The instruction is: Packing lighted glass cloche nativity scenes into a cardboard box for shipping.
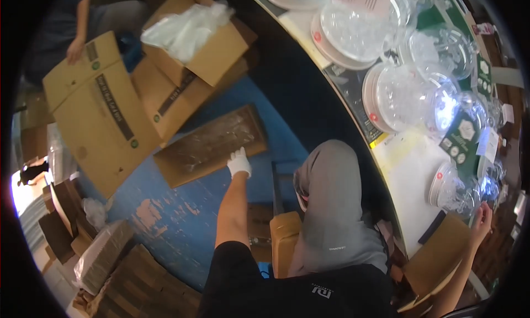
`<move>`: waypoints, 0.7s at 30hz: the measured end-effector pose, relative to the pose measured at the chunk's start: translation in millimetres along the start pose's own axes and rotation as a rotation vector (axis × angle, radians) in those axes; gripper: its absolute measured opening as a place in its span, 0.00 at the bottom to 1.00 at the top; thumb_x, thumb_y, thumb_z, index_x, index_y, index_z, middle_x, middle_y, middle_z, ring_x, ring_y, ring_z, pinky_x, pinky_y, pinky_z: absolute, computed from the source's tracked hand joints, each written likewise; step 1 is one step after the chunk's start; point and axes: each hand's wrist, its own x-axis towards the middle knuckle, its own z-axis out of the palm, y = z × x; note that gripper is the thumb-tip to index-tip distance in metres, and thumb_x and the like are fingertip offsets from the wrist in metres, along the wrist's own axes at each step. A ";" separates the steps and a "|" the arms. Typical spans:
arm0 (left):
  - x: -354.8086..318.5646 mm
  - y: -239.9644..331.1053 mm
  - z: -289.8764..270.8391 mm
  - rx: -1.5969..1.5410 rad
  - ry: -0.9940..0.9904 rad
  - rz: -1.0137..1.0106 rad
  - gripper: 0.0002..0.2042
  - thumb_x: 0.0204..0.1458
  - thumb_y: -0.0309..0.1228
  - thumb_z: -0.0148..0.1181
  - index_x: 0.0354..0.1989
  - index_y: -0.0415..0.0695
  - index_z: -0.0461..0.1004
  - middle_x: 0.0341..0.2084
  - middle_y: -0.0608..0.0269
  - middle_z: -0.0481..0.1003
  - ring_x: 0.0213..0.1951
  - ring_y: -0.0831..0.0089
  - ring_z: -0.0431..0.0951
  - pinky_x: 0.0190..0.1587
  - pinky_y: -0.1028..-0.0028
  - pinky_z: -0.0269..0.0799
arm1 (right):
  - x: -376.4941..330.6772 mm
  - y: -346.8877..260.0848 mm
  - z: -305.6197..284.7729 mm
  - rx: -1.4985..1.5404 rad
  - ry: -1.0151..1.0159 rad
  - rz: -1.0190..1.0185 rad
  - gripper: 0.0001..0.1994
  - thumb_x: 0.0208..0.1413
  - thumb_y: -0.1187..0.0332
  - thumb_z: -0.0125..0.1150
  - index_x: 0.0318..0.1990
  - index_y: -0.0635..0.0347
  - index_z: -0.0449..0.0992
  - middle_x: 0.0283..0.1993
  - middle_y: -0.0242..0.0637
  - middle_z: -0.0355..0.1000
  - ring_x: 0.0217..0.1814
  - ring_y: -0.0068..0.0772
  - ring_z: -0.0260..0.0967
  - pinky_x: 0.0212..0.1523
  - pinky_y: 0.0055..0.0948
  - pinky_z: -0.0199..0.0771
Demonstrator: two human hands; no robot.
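My left hand (239, 163), in a white glove, grips the near rim of a long, low cardboard box (207, 171) on the blue floor. Clear plastic film (207, 146) shows inside that box. Far to the right, my bare right hand (481, 221) is by the table edge, close to a clear rounded plastic container (450, 185). Its fingers are small and partly hidden at the picture's rim, so I cannot tell if they hold anything. More clear plastic containers (353, 28) with round bases and red dots lie along the table.
Another person's hand (74, 50) touches a large flattened carton (99, 119) at the upper left. Beside it stands an open carton (221, 47) with white plastic bags (190, 30). Cardboard stacks (143, 279) lie lower left. An open box (436, 254) sits right of my leg.
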 end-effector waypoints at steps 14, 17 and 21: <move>33.3 -9.2 17.1 0.007 0.008 0.142 0.14 0.61 0.45 0.55 0.42 0.49 0.78 0.36 0.52 0.82 0.41 0.52 0.83 0.43 0.56 0.77 | -15.2 -59.2 8.0 -0.024 -0.056 0.083 0.12 0.69 0.70 0.52 0.55 0.64 0.74 0.47 0.30 0.69 0.43 0.20 0.64 0.46 0.21 0.66; -6.8 -25.3 -28.9 0.021 -0.003 0.232 0.16 0.62 0.47 0.53 0.44 0.49 0.80 0.37 0.48 0.81 0.42 0.49 0.81 0.46 0.54 0.76 | -16.0 -79.2 12.9 -0.018 -0.064 0.016 0.12 0.69 0.71 0.52 0.55 0.66 0.73 0.48 0.32 0.69 0.43 0.22 0.66 0.47 0.22 0.67; -98.4 -61.9 -106.1 -0.015 0.067 0.283 0.18 0.62 0.47 0.53 0.45 0.48 0.80 0.33 0.47 0.81 0.37 0.46 0.81 0.43 0.51 0.75 | -20.9 -87.2 12.0 0.032 -0.014 -0.015 0.11 0.67 0.73 0.54 0.52 0.68 0.74 0.45 0.39 0.69 0.45 0.32 0.71 0.49 0.25 0.71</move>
